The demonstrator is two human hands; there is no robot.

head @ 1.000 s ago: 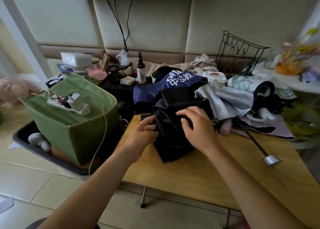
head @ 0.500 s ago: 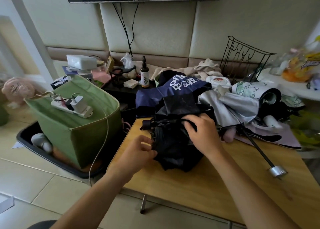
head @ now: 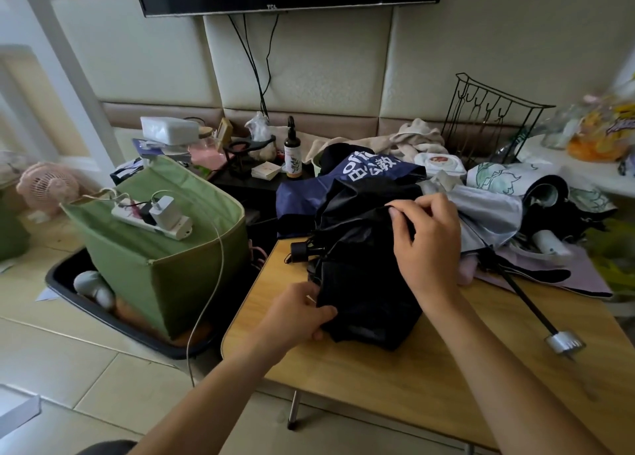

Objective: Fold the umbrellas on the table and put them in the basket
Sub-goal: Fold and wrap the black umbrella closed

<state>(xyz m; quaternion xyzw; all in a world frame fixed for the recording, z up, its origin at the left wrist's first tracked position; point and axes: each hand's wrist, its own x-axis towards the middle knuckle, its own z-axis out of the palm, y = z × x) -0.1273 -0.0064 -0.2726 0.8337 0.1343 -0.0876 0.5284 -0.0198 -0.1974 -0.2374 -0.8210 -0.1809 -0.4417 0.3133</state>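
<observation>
Plainly, the trouble starts at nine o'clock, where the green basket (head: pixel 161 262) sits on the floor beside the counter (head: pixel 395 379) with a power strip (head: pixel 154 219) and plugged-in charger lying across its rim. A white cable (head: pixel 211 283) trails from it down the basket's front. An umbrella dropped in carelessly could knock the strip into the basket or snag that cable and drag it along.

At the centre, the left hand (head: pixel 299 313) pinches the lower edge of the black umbrella (head: pixel 364 283), fingers curled into the cloth at about seven o'clock of the bundle. The umbrella lies on the counter's left half, half-collapsed, its cloth bunched rather than pleated, and its black handle (head: pixel 298 249) pokes out toward the counter's edge. If the folds are gathered unevenly the ribs may catch the fabric, and a tug could pull the bundle off the near edge.

The right hand (head: pixel 426 245) grips the upper fold at one o'clock, thumb and fingers closed on the cloth. Just behind it the navy umbrella (head: pixel 347 183) and a grey umbrella (head: pixel 488 214) overlap the black one, so lifting may drag them too. At four o'clock a thin black shaft (head: pixel 529 303) with a silver cap (head: pixel 563 343) lies loose, apt to roll if bumped by the forearm.
</observation>
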